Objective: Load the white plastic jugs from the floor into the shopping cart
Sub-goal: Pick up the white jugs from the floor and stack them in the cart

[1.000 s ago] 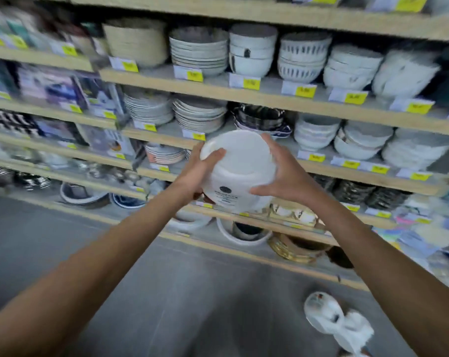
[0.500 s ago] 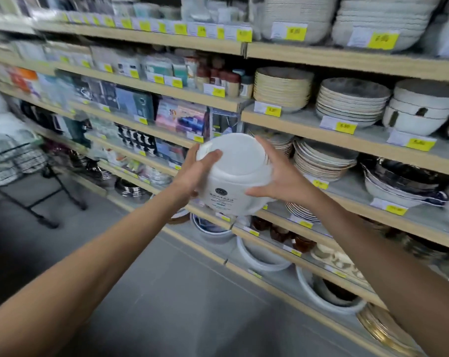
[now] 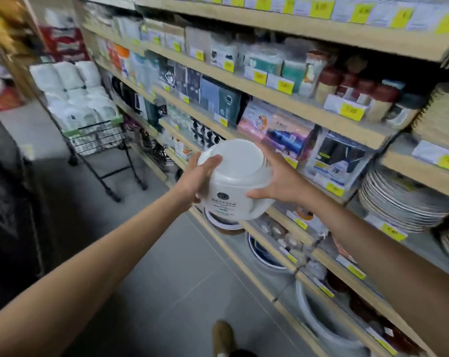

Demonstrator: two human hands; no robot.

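Observation:
A white plastic jug (image 3: 237, 181) with a round label on its side is held at chest height between both hands, its flat end towards me. My left hand (image 3: 199, 179) grips its left side, thumb across the top. My right hand (image 3: 277, 180) presses its right side. The shopping cart (image 3: 99, 140), black wire with a green rim, stands up the aisle to the left, piled high with several white jugs (image 3: 71, 91). It is well beyond arm's reach.
Wooden shelves (image 3: 290, 99) with boxed goods, jars, plates and bowls run along the right side of the aisle. Grey tiled floor (image 3: 166, 279) lies between me and the cart. My shoe (image 3: 222, 336) shows at the bottom. A dark display (image 3: 4, 202) stands on the left.
The view has swung left along the aisle with the jug kept in both hands. The cart has come into view and nearer centre. The jugs on the floor have dropped out of sight.

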